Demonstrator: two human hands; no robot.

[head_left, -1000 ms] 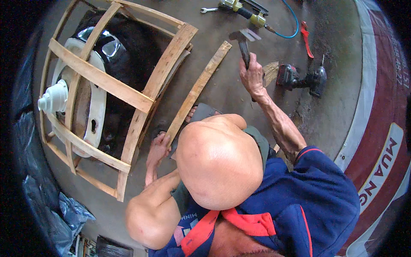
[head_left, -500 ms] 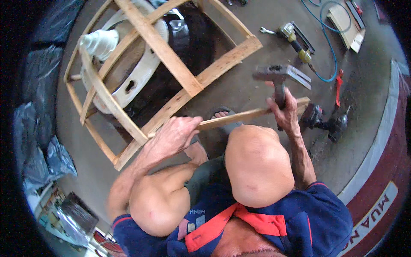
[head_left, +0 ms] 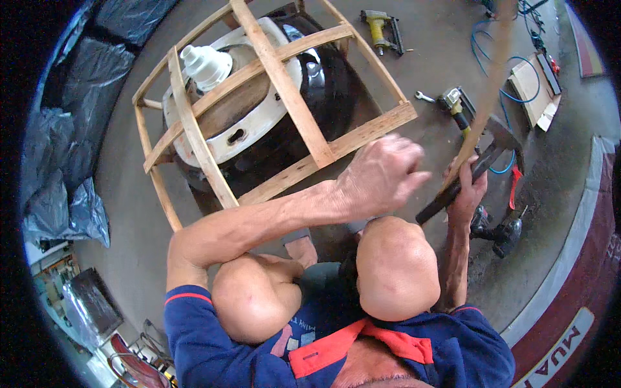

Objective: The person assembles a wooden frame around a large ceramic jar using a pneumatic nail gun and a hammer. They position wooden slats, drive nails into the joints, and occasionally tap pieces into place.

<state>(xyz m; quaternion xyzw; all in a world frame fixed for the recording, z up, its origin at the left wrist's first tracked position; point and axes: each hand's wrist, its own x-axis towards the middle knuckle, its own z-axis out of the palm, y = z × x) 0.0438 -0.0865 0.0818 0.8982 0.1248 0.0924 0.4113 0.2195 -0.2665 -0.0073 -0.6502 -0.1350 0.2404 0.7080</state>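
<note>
My right hand (head_left: 468,197) grips a hammer (head_left: 446,197) by its dark handle. The same hand also holds a wooden slat (head_left: 490,90), which stands up steeply and runs out at the top edge. The hammer's head lies just behind the slat. My left hand (head_left: 381,176) is raised in front of the wooden frame (head_left: 284,184), its fingers curled and a little blurred. Whatever it might hold is hidden. The frame of nailed slats surrounds a black, rounded object (head_left: 336,84) with a white oval rim and a white stepped plastic piece (head_left: 207,66) on top.
On the floor to the right lie two yellow nail guns (head_left: 376,29), a wrench (head_left: 424,97), a blue air hose (head_left: 517,97), cardboard (head_left: 535,90), a red-handled tool (head_left: 515,187) and a cordless drill (head_left: 508,238). Dark plastic sheeting (head_left: 90,97) hangs at the left. A maroon banner (head_left: 582,258) borders the right.
My left hand has left the slat and moved right and up. The slat has swung from lying across to standing upright in my right hand, alongside the hammer. The view has shifted.
</note>
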